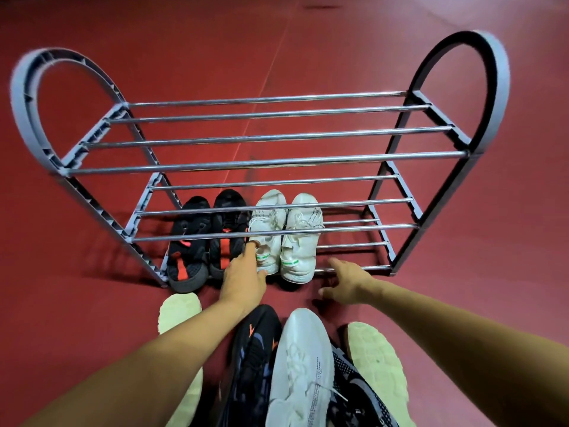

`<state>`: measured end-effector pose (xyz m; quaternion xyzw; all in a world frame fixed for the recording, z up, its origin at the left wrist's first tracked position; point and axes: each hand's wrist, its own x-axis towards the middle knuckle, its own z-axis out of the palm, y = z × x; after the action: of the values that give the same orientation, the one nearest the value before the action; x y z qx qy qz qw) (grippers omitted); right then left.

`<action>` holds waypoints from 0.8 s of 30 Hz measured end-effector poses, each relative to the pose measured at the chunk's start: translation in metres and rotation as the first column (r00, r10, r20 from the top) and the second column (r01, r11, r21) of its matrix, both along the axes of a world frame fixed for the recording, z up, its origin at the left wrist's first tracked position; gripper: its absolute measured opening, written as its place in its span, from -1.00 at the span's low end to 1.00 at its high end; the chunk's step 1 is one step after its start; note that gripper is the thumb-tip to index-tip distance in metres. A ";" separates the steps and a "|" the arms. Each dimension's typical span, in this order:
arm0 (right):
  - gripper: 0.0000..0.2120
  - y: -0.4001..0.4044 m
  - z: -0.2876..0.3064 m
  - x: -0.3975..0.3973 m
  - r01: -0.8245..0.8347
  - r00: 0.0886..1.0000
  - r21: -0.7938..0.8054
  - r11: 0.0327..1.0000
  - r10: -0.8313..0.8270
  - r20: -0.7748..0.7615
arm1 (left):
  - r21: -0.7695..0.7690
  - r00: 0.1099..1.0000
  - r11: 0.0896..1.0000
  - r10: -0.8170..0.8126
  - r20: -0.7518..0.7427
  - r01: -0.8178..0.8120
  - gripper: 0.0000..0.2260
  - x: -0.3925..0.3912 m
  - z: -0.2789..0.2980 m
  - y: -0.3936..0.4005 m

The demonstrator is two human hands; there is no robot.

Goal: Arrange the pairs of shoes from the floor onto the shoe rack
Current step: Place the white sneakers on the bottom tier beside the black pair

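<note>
Red floor [92, 303] under shoe rack [264, 163]; left hand [244, 282] fingers touch white shoe [269, 232], right hand [348, 283] fingers spread.

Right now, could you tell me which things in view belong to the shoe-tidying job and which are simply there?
Job: shoe rack; black pair and white pair on bottom shelf; dark shoe, white shoe on floor.
Simply there: red floor; pale shoes beside the pile.

Black-red pair [206, 238], white pair [284, 234], seemingly grey rack [264, 163].

Just beyond the fingertips [251, 245] stand four shoes: two black shoes [209, 238], two white shoes [284, 232]. Behind the hands lie five more shoes [300, 365].
</note>
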<state>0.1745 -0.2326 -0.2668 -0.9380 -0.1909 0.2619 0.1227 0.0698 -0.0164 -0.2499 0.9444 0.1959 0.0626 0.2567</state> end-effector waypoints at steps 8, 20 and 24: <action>-0.19 0.063 0.018 -0.014 0.217 0.975 0.319 0.923 -0.223 -0.016 | -0.129 0.998 0.991 0.047 0.045 -0.041 -0.63 -0.004 -0.010 0.006; -0.55 -0.011 0.029 -0.029 0.040 0.991 0.300 0.953 -0.076 0.111 | -0.024 0.997 1.000 0.020 0.077 -0.018 -0.75 -0.097 0.019 0.076; -0.84 -0.031 0.042 -0.075 0.186 0.978 0.303 0.935 -0.205 0.031 | 0.016 0.852 0.935 0.330 -0.407 -0.354 0.01 -0.186 -0.022 0.075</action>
<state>0.0999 -0.2634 -0.2243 -0.9307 -0.1379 0.1871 0.2825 -0.1161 0.0583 -0.2715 0.8787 0.4111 -0.0948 0.2234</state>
